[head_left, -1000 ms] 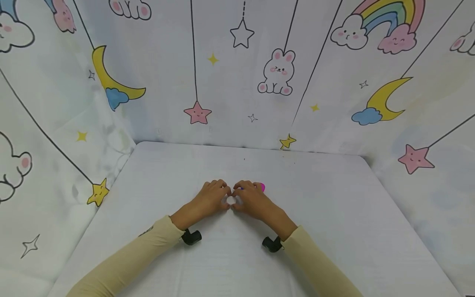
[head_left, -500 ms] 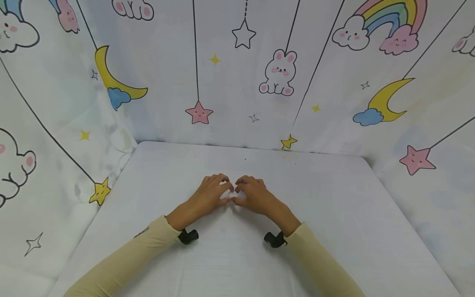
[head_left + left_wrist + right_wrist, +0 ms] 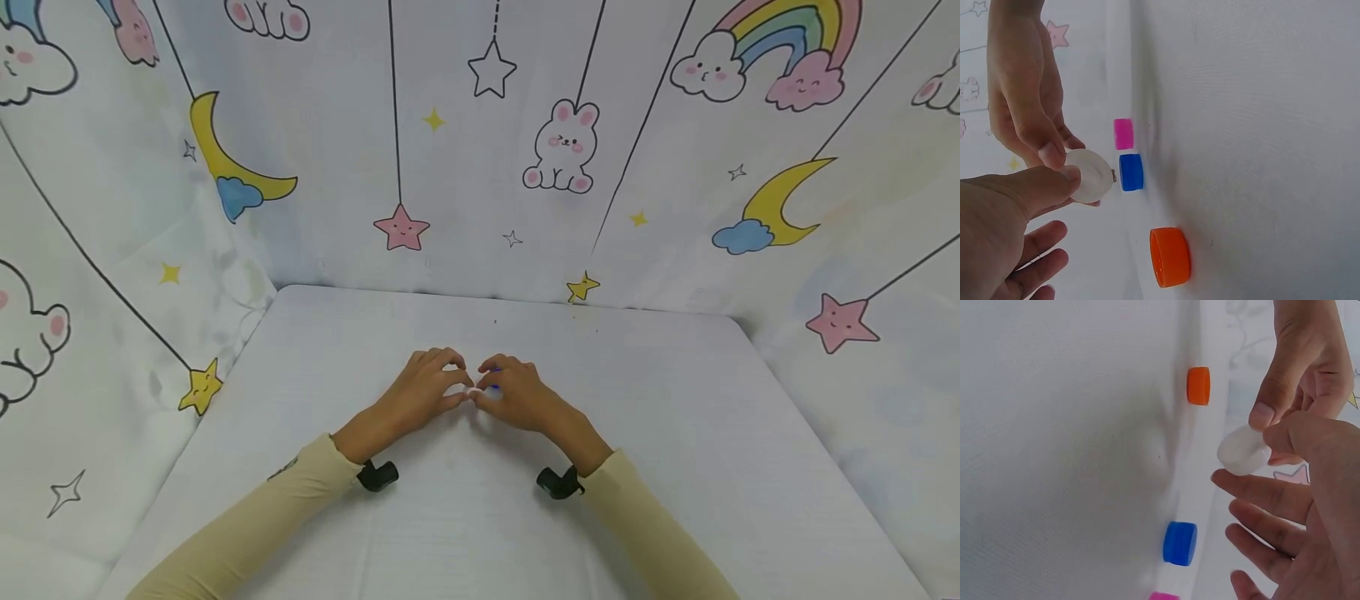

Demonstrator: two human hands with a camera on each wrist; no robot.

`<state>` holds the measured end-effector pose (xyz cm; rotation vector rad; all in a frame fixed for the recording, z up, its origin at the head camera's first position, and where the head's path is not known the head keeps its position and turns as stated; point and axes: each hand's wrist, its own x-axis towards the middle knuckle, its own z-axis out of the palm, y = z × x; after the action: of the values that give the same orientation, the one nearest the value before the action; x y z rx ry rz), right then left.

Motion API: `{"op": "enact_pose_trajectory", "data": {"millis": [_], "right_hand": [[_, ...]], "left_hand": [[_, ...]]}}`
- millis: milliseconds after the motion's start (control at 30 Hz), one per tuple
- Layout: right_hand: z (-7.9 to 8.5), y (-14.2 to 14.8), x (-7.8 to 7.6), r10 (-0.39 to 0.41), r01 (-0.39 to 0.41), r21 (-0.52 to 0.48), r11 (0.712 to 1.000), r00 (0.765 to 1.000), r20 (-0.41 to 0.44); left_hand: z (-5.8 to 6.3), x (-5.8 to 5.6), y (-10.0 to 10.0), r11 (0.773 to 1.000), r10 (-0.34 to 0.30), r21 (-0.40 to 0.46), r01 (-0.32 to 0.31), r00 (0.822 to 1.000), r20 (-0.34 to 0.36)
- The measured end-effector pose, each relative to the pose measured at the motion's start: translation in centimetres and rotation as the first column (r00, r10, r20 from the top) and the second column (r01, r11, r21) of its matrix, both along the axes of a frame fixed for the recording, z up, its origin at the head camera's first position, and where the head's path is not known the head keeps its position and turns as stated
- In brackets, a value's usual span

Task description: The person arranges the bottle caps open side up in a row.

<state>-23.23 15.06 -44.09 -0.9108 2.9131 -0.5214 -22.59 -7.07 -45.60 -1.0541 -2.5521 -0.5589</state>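
A round white bottle cap (image 3: pixel 1092 176) is held up off the table between both hands, its flat face turned toward the wrist cameras. My left hand (image 3: pixel 422 390) pinches one edge of it, thumb on the near face. From the other side my right hand (image 3: pixel 517 395) pinches it between thumb and index finger, with the remaining fingers spread in the right wrist view. The head view shows only a sliver of the cap at the fingertips. Beyond the hands stand an orange cap (image 3: pixel 1170 257), a blue cap (image 3: pixel 1180 544) and a pink cap (image 3: pixel 1124 134).
A white cloth covers the table (image 3: pixel 660 417), and the three coloured caps stand apart on it in a loose row. Printed fabric walls (image 3: pixel 480 167) rise at the back and sides. Each wrist carries a small black camera (image 3: pixel 377 476).
Both hands have shifted slightly away from the body. The white cap has tipped from showing its round face to the head camera to being nearly hidden at the fingertips.
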Motion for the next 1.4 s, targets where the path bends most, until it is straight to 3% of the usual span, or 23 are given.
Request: {"op": "enact_pose_trajectory", "data": {"millis": [200, 367, 567, 733, 833, 933, 1067, 1167, 1267, 1400], "right_hand": [[0.0, 0.2, 0.1, -0.004, 0.002, -0.023, 1.0, 0.998, -0.064], [-0.4, 0.5, 0.3, -0.006, 0.002, -0.036, 0.999, 0.992, -0.129], [-0.9, 0.4, 0.3, 0.002, -0.005, -0.017, 1.0, 0.983, -0.185], [-1.0, 0.4, 0.4, 0.007, -0.012, -0.02, 1.0, 0.976, -0.218], [-1.0, 0.4, 0.5, 0.013, -0.02, -0.027, 0.999, 0.972, -0.236], [-1.0, 0.5, 0.5, 0.023, -0.033, -0.035, 0.999, 0.964, -0.264], [-1.0, 0.6, 0.5, 0.041, -0.054, -0.037, 0.998, 0.952, -0.303], [-1.0, 0.6, 0.4, 0.049, -0.061, -0.03, 0.998, 0.948, -0.314], [-1.0, 0.7, 0.4, 0.053, -0.064, -0.026, 0.998, 0.951, -0.304], [-0.9, 0.8, 0.3, 0.057, -0.066, -0.023, 0.998, 0.961, -0.271]], "left_hand": [[-0.3, -0.3, 0.3, 0.998, 0.066, 0.005, -0.067, 0.993, 0.093], [-0.2, -0.7, 0.4, 0.99, 0.102, 0.07, -0.121, 0.968, 0.229], [0.3, -1.0, 0.3, 0.969, 0.088, 0.173, -0.174, 0.905, 0.415], [0.6, -1.3, 0.2, 0.962, 0.071, 0.183, -0.204, 0.83, 0.553], [0.7, -1.4, 0.2, 0.96, 0.057, 0.183, -0.212, 0.788, 0.613], [0.9, -1.5, 0.1, 0.96, 0.051, 0.18, -0.216, 0.763, 0.645], [1.1, -1.6, -0.1, 0.964, 0.052, 0.166, -0.209, 0.757, 0.651], [0.9, -1.7, -0.2, 0.967, 0.043, 0.165, -0.192, 0.767, 0.64], [0.6, -1.8, -0.2, 0.971, 0.019, 0.178, -0.162, 0.79, 0.612], [0.4, -1.7, -0.3, 0.981, -0.014, 0.168, -0.093, 0.838, 0.546]]}}
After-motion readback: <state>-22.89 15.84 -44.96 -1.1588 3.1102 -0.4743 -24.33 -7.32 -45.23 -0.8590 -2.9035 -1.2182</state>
